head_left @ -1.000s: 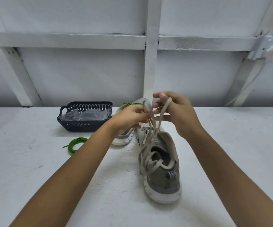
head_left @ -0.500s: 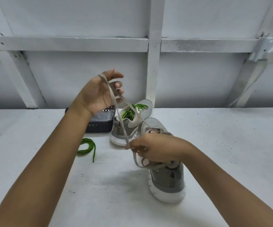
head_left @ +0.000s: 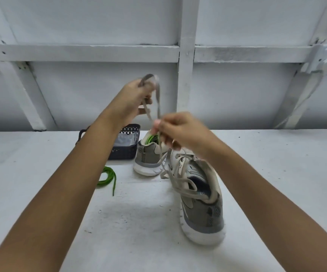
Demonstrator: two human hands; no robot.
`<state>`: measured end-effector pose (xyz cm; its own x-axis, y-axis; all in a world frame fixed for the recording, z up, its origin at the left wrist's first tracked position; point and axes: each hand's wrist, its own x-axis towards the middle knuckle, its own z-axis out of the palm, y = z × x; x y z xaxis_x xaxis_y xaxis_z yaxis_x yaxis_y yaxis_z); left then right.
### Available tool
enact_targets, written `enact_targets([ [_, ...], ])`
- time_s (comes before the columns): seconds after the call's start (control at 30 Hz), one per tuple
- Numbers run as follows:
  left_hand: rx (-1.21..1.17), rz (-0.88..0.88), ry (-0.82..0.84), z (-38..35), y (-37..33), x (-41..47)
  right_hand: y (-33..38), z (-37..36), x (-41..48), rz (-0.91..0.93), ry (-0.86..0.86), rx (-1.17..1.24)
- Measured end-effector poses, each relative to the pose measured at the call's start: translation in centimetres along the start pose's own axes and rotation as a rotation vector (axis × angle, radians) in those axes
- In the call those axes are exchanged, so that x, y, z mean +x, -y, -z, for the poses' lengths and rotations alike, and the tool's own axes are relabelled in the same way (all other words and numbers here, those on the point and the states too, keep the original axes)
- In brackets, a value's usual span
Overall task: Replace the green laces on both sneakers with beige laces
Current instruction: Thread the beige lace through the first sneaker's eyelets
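Here, on my remote feed, two bare hands work above a white table [head_left: 41,154]. The left hand [head_left: 131,100], raised higher, has its fingers curled round a loop of the beige lace [head_left: 157,95], which arches over the top of the hand and drops in two strands. The right hand [head_left: 181,132], lower and just to the right, pinches the lace between thumb and fingertips; blur keeps me from telling how many fingers close on it. From that pinch the lace runs down into the near sneaker [head_left: 204,211], which stands on the table with its heel toward me, grey with a white sole, its beige lacing slack across the tongue. Just behind it to the left stands the far sneaker [head_left: 149,156], with a threaded green lace [head_left: 152,138] showing at its opening. A loose green lace [head_left: 107,178] lies coiled on the table, left of both sneakers and apart from them. A dark perforated basket [head_left: 122,153] sits just beside the far sneaker with clear plastic [head_left: 128,139] inside, partly hidden by the left forearm.
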<state>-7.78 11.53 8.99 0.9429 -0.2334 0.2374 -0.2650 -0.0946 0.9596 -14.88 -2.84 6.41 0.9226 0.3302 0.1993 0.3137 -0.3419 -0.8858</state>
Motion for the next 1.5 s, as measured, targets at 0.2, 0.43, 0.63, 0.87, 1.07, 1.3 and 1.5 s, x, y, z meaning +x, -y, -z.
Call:
enact_targets([
  [0.2,0.260,0.134,0.043,0.0,2.9,-1.1,0.1,6.4,1.9,-0.085,-0.488,0.450],
  [0.43,0.482,0.153,0.320,-3.3,6.1,-3.6,-3.4,8.5,1.9,-0.290,-0.584,0.515],
  [0.63,0.591,0.104,0.362,-6.0,7.9,-5.1,-6.6,6.7,1.2,-0.477,-0.449,0.420],
  [0.87,0.549,-0.094,0.562,-6.8,6.1,-7.8,-7.6,6.6,0.9,-0.463,-0.462,0.569],
  [1.07,0.718,-0.092,0.763,-7.0,6.5,-8.4,-8.2,5.9,0.5,-0.464,-0.428,0.526],
  [1.3,0.393,-0.101,0.711,-6.3,7.1,-7.9,-8.4,5.3,0.0,-0.458,-0.384,0.526],
  [1.5,-0.438,-0.009,0.545,-4.5,7.4,-7.2,-8.3,4.8,-0.2,-0.463,-0.360,0.546],
])
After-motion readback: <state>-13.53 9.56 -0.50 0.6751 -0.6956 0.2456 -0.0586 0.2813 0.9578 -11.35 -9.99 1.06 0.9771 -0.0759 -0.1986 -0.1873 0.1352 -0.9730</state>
